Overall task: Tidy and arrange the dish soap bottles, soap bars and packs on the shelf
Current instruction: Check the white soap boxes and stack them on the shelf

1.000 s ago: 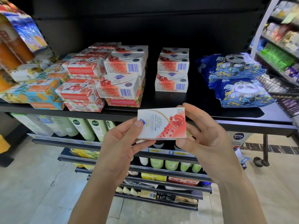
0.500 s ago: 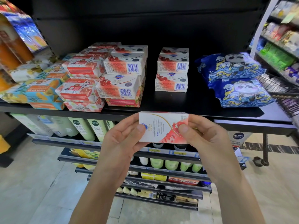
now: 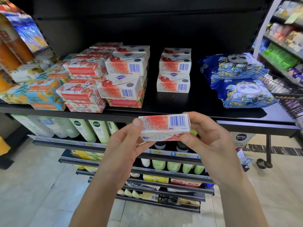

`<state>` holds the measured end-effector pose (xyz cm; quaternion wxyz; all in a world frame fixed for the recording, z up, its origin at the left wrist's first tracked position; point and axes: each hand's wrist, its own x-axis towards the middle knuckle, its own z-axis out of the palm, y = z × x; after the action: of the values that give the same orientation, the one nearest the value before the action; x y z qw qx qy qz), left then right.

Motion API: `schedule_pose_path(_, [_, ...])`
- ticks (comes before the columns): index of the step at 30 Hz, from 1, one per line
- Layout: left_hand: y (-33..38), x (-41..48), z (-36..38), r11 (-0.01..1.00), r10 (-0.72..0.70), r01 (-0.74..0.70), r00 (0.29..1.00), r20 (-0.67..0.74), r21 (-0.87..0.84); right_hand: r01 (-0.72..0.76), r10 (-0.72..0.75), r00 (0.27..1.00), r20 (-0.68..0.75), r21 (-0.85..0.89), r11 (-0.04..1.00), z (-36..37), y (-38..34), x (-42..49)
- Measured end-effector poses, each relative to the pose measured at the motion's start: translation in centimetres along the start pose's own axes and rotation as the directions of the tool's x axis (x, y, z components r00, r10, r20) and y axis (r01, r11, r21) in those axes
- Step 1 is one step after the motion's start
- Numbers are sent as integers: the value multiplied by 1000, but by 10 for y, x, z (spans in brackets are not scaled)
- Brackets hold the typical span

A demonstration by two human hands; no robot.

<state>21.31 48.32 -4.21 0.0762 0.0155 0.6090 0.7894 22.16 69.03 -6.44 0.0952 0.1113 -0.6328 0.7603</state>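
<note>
The soap box [image 3: 164, 126] was in the air just in front of the shelf [image 3: 193, 107] edge, barcode side up. The left hand [image 3: 121, 154] pinched its left end and the right hand [image 3: 208, 141] pinched its right end. A stack [image 3: 174, 74] of like boxes stood on the shelf behind it.

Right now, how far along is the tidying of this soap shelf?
Partway, I'd judge. Done: a stack of red-and-white boxes stands squarely on the shelf, barcodes forward. In hand: the left hand and right hand pinch one matching soap box, not yet placed. Left: the wrapped soap bars further left lie in skewed, leaning piles.
</note>
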Motion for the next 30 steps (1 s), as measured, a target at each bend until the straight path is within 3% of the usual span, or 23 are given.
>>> schedule_pose_path(6, [0, 1, -3, 1000, 15, -15, 1000, 5, -20, -30, 31, 999, 12, -17, 999, 1, -2, -2])
schedule_pose_path(13, [-1, -1, -3, 998, 53, -53, 999, -7, -29, -222, 206, 973, -107, -166, 961, 8, -12, -4])
schedule_pose_path(20, [-5, -2, -7, 998, 51, -49, 998, -34, 47, -271, 258, 960, -105, -133, 953, 8, -7, -6])
schedule_pose_path(26, [-6, -3, -10, 998, 54, -52, 997, -59, 38, -258, 255, 961, -107, -13, 966, 8, -1, -6])
schedule_pose_path(30, [-6, -1, -10, 998, 53, -52, 996, -69, 21, -160, 158, 986, -54, -44, 986, 7, 1, -7])
